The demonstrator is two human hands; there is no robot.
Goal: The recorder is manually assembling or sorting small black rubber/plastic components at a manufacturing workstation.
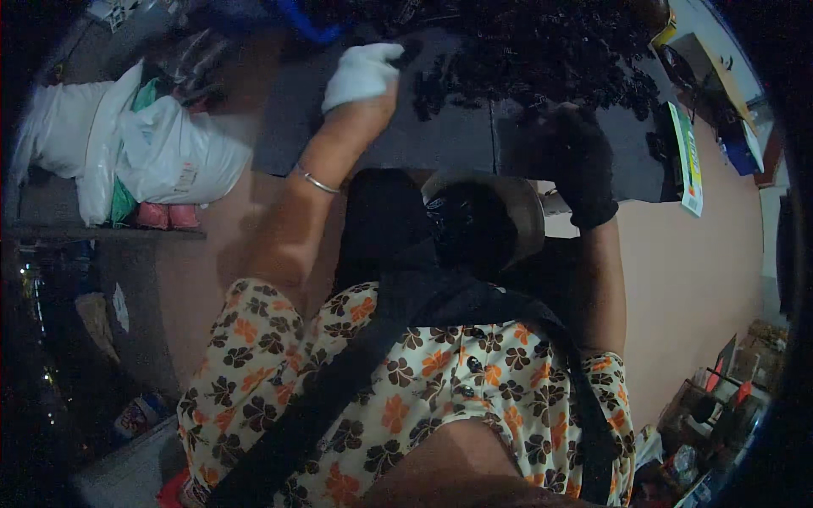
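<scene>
My left hand [360,76], in a white glove, is closed above a dark grey work surface [457,135]. A dark blob shows at its fingertips, too dim to name. Beyond my hands, a pile of small black pieces [542,68] covers much of the surface. My right hand [577,157], in a black glove, lies over the surface at the near side of the pile. Its fingers blend into the dark, so their pose and anything in them are hidden. A round container [532,222] with black contents [474,224] stands below the surface's near edge, by my legs.
White plastic bags [182,148] sit at the left, with green and red packets [165,216] under them. A blue thing [309,24] is at the top. A green and white printed box or booklet [686,157] lies at the right edge. Assorted items [707,415] stand lower right.
</scene>
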